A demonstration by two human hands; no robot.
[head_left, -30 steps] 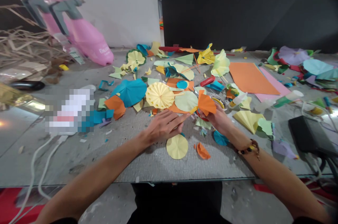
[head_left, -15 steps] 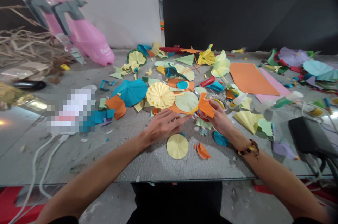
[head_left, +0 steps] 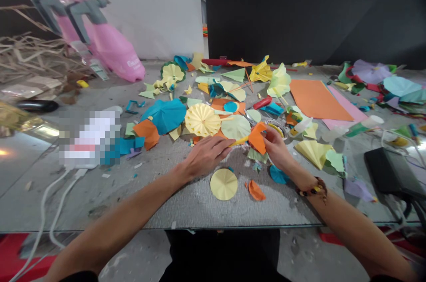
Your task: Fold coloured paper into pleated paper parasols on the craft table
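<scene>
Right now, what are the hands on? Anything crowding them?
Right hand gripping folded orange paper. Left hand at its yellow paper strip. Pale green paper disc just beyond them.

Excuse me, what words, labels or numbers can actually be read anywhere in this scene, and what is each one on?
White lettering on the glossy pink moulded object with grey handles: seems to begin "GAL", the rest too blurred to read.
Small label on the clear plastic packet: too small to read.
White object under a pixelated patch: obscured, unreadable.
Folded paper pieces: no text visible.
</scene>
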